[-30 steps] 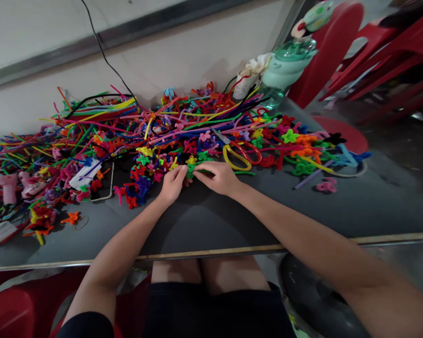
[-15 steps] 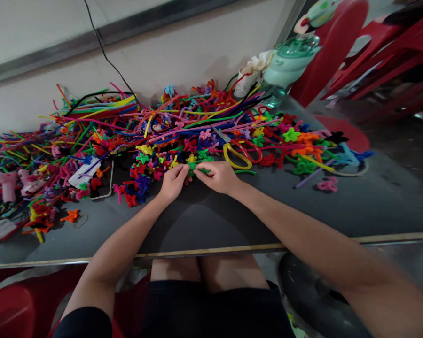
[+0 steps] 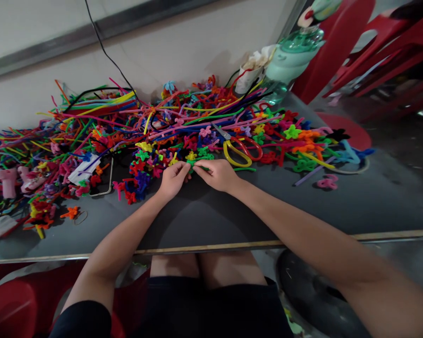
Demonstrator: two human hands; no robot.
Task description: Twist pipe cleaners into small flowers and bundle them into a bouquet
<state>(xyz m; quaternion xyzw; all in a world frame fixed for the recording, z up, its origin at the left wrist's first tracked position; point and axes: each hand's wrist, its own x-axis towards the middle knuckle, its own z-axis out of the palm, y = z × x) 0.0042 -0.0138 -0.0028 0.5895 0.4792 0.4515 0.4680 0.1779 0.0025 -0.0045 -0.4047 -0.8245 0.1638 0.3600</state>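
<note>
Between my two hands is a green pipe cleaner (image 3: 191, 165), bent at the fingertips and mostly hidden by them. My left hand (image 3: 174, 179) is closed in a pinch on its left side. Close beside it, my right hand (image 3: 216, 175) pinches the same piece with thumb and forefinger. Scissors (image 3: 237, 149) with one yellow and one red handle lie just beyond my right hand. Past my fingers, small twisted pipe cleaner flowers in yellow, green and pink sit in front of a long heap of loose pipe cleaners (image 3: 197, 115).
At the back right stand a paper cup (image 3: 246, 80) stuffed with tissue and a mint-green bottle (image 3: 285, 65). A pink twisted shape (image 3: 327, 182) lies on the dark table (image 3: 211, 220). Red chairs (image 3: 333, 51) are at the right, and a black cable hangs along the wall.
Both hands stay pinched together at nearly the same spot, with only a slight shift of the fingers. Less of the green pipe cleaner shows between them. The camera view has shifted slightly.
</note>
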